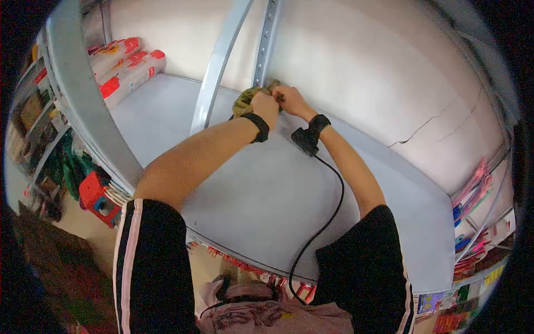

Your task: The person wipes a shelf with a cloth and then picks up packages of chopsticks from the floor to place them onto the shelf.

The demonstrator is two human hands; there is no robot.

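A bunched olive-green cloth [243, 102] rests on the grey shelf [250, 178] at its back edge, by the foot of the perforated upright post. My left hand [265, 108] is closed in a fist against the cloth's right side. Just to the right, my right hand [293, 102] has its fingers curled in, pinching a darker bit of the cloth. The two hands nearly touch, and their fingertips are partly hidden. Both wrists wear black bands; the right one carries a small black device [305, 141] with a cable.
The black cable [340, 200] runs from the right wrist across the shelf toward my body. A curved grey metal strut [218, 67] stands left of the hands. Red-and-white rolled packs [130, 72] lie at the back left. Behind is a cracked white wall [378, 72]. Pink packaged goods [475, 181] hang at right.
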